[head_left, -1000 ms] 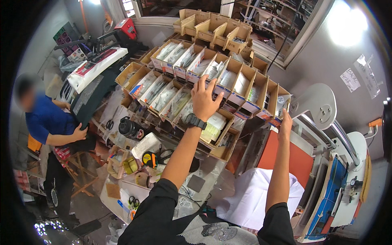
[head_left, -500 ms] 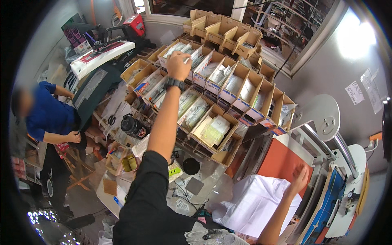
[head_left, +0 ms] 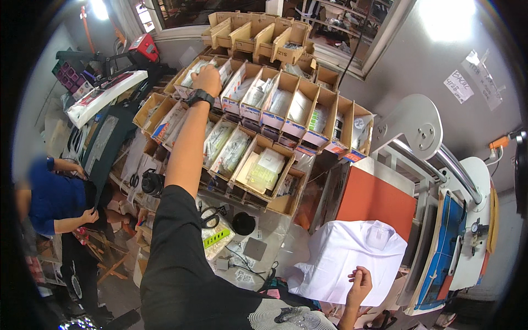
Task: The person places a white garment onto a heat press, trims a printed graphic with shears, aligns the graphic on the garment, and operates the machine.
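My left hand, wearing a dark watch, reaches into a long cardboard bin at the far left of the rack. Its fingers curl down onto the bundle of thin, pale plastic-wrapped sheets there; their tips are hidden, and what they grip cannot be made out. My right hand hovers beside the lower part of a white shirt, its fingers loosely bent and apart, with nothing in them. The shirt lies spread over the near part of an orange-red press pad, its collar toward the pad.
Rows of cardboard bins fill the middle. A heat press with a white arm stands at right. Scissors, a black round container and cables lie on the table. At left, another person stands by a dark board.
My right hand has come down and toward me from the orange-red pad to the shirt's lower part. The shirt now lies flatter, its collar showing. My left hand stays at the same bin, fingers lower.
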Available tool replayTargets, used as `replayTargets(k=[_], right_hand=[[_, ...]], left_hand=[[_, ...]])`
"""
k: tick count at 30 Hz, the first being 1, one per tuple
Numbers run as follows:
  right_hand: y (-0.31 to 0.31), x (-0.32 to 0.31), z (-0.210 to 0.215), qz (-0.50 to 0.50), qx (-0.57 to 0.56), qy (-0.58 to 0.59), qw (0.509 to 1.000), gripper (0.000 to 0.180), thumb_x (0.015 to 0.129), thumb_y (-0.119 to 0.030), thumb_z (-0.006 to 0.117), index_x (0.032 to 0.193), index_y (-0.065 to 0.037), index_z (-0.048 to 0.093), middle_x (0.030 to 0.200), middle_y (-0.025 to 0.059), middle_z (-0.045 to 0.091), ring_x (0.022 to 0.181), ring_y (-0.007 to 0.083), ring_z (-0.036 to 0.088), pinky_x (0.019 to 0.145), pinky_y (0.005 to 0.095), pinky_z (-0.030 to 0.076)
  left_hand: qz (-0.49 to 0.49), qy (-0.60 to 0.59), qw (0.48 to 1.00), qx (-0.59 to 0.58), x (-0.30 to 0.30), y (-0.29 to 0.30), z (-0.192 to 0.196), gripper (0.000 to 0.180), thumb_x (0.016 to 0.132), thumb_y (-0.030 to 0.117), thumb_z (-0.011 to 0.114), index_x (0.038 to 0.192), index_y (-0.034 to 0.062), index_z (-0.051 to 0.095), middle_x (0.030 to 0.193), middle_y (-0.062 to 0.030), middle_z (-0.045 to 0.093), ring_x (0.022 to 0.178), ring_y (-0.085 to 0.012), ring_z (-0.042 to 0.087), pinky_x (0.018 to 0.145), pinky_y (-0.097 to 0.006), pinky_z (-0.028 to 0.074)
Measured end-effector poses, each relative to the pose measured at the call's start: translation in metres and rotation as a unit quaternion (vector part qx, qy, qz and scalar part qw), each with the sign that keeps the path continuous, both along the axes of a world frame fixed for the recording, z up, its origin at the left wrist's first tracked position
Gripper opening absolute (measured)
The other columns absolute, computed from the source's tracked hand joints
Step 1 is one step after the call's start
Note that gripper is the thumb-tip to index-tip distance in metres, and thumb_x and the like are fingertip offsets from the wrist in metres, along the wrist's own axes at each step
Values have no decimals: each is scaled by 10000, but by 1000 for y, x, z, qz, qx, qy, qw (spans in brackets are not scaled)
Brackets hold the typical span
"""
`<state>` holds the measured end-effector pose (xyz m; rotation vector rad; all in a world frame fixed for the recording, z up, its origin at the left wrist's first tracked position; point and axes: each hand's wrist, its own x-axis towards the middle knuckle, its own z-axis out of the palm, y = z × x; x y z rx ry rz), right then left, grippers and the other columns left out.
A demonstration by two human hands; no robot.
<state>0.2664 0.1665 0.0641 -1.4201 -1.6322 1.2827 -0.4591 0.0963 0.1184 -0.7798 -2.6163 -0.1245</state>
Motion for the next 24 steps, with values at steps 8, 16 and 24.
replayTargets(k=[8, 16, 24], right_hand=[[-2, 2, 8, 55, 45, -31, 997, 143, 957, -34, 519, 969, 47, 636, 867, 78, 616, 718, 131, 607, 635, 252, 496], [6, -3, 1, 80, 54, 47, 994, 130, 946, -8, 535, 978, 59, 642, 847, 80, 620, 730, 127, 604, 664, 267, 528], [22, -6, 18, 228, -51, 79, 969, 214, 961, -129, 596, 1116, 8, 648, 897, 59, 666, 762, 126, 646, 647, 249, 508]], left_hand=[[-100, -9, 961, 259, -24, -58, 7, 197, 750, 271, 733, 810, 87, 772, 939, -116, 715, 880, -321, 676, 765, -378, 521], [-66, -146, 850, 503, 68, -56, 60, 290, 787, 284, 706, 887, 16, 752, 855, -116, 745, 797, -184, 703, 735, -325, 521], [-164, -594, 608, 500, 452, -46, -43, 96, 894, 87, 672, 913, 8, 721, 811, -53, 707, 681, -98, 619, 642, -242, 465]])
